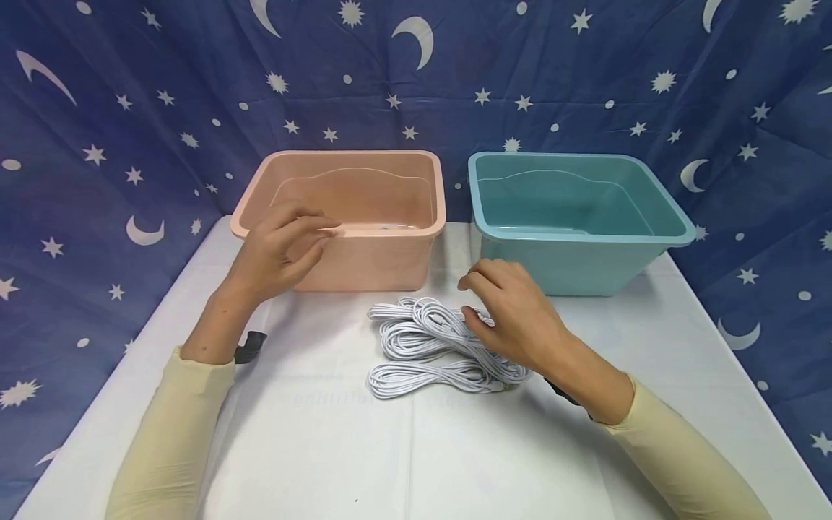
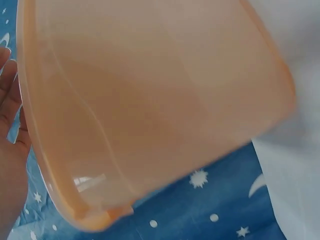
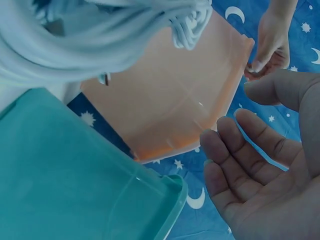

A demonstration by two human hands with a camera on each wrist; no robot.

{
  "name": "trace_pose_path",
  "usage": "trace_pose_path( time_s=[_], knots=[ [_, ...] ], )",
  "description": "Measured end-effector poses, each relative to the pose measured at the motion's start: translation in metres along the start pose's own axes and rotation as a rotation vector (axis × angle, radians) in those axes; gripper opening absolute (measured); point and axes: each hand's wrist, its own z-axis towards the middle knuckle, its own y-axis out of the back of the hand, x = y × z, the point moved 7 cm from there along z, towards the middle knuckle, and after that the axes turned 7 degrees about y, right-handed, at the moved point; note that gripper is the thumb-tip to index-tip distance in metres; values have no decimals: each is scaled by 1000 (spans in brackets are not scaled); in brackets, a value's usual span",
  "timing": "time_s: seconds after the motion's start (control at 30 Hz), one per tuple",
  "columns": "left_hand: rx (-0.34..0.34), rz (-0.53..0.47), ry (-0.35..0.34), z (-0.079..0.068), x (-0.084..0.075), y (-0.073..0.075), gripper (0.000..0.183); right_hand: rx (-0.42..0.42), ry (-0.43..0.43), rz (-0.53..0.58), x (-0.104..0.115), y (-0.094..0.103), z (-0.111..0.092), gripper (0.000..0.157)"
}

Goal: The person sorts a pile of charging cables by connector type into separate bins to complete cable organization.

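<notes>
Several bundles of white cable (image 1: 448, 347) lie in a loose pile on the table, in front of the two bins. My right hand (image 1: 513, 310) hovers over the pile's right side, fingers loosely bent and apart from thumb. In the right wrist view that hand (image 3: 270, 145) holds nothing, with white cable (image 3: 100, 40) at the upper left. My left hand (image 1: 279, 249) is at the front left rim of the peach bin (image 1: 364, 260), fingers loosely bent, holding nothing. The left wrist view shows the bin's outer wall (image 2: 150, 100) up close, with the left hand (image 2: 12, 125) beside its rim.
To the right of the peach bin stands a teal bin (image 1: 552, 267), with a gap between the two. A white cloth (image 1: 325, 448) covers the table. Behind and at both sides hangs a blue curtain (image 1: 364, 108) with moons and stars.
</notes>
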Motion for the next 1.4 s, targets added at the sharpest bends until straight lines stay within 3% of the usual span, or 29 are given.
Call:
trace_pose_path(
  time_s=[0.23,0.7,1.17,1.4],
  knots=[
    [44,15,-5,12,-10,-18,30,26,-20,-7,3,-4,-14,21],
    [32,-38,-49,44,-38,-59,29,165,-79,6,8,-30,-33,30],
    [49,-99,-105,77,-64,-97,29,261,-140,-71,5,-42,-38,34],
    [66,-73,-126,89,-76,-117,27,270,-153,-80,6,-43,-38,31]
  ],
)
